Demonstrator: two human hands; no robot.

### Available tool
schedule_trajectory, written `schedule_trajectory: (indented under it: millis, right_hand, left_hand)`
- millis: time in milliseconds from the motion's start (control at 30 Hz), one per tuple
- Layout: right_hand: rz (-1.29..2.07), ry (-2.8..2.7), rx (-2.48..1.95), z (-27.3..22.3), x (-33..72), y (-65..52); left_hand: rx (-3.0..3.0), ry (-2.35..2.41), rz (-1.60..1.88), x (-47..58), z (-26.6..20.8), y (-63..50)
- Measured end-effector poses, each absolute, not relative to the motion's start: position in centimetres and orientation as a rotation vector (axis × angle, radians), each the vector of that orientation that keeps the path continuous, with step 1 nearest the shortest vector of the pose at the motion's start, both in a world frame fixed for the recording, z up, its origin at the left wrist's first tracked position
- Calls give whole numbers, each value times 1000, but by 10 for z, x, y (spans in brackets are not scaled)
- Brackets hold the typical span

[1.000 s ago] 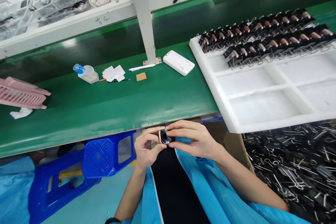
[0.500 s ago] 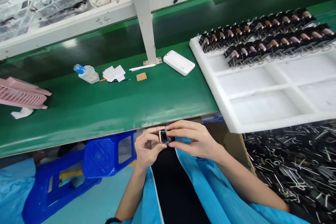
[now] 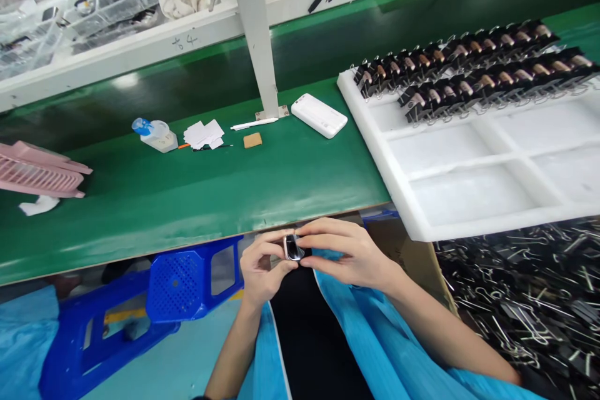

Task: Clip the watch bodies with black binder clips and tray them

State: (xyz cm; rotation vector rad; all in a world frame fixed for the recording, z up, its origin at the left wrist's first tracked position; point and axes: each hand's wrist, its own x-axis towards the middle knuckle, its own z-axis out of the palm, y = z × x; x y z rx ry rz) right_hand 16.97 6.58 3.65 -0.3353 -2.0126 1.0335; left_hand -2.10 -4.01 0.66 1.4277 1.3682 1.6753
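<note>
Just in front of the bench edge, both hands meet at a small smartwatch case (image 3: 293, 247) with a dark glossy face and a pale metallic rim. My left hand (image 3: 265, 267) pinches the case by its left side between thumb and fingers. From the right, my right hand (image 3: 347, 250) closes its thumb and fingertips on the other side of the watch case. A clear or shiny edge shows by the right fingertips; whether it is film or glass I cannot tell. The fingers cover the case's right side.
A white foam tray (image 3: 382, 169) at the right carries rows of clipped watch parts (image 3: 473, 78). Loose black binder clips (image 3: 525, 306) fill a box below it. On the green bench (image 3: 201, 194) lie a white power bank (image 3: 319, 115), a pen (image 3: 254, 124), paper slips (image 3: 204, 134) and a bottle (image 3: 157, 135).
Both hands stay in nearly the same place on the watch case. The case has turned slightly, and the clear, shiny edge by the right fingertips looks different. The camera view has shifted a little.
</note>
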Motion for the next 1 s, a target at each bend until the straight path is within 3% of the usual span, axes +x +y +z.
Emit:
schedule_trajectory:
  millis: [1000]
  right_hand:
    - [977, -2123, -258, 57, 173, 68]
  left_hand:
    - [1467, 1321, 1729, -18, 7, -42]
